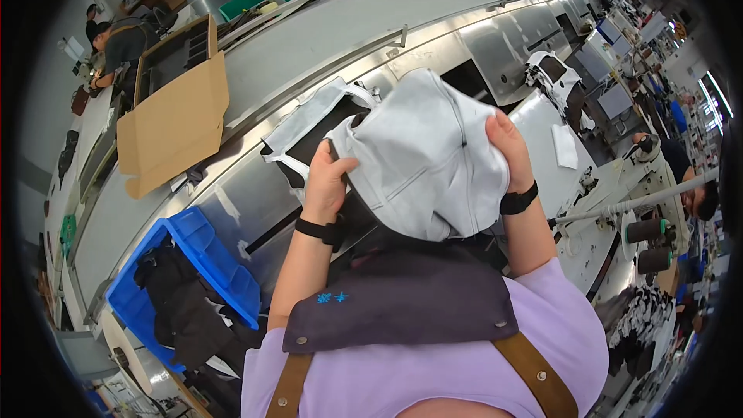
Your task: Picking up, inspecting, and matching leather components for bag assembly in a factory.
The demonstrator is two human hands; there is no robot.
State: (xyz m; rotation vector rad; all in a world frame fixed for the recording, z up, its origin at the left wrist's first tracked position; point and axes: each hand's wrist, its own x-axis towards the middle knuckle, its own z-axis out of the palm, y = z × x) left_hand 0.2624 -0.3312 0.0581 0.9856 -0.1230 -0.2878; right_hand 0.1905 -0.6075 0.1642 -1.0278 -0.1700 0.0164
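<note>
In front of my chest I hold up a light grey sewn cover piece [422, 159] with seams running across it, its kind otherwise unclear. My left hand [329, 174] grips its left edge, the thumb pressed on the near face. At the opposite edge, my right hand [507, 147] is closed on the material, fingers partly hidden behind it. Behind the held piece, another grey and black sewn piece [309, 112] lies on the metal worktop [220, 236]. To the right, a similar grey and black piece [553, 73] rests on the table beside a small white piece [564, 146].
A blue crate [224, 263] with dark fabric pieces [190, 306] stands at my left. Beyond it, an open cardboard box [174, 124] sits by the long grey conveyor [309, 39]. Dark thread spools [650, 231] and a metal pole [642, 200] are at right. Other people work at both sides.
</note>
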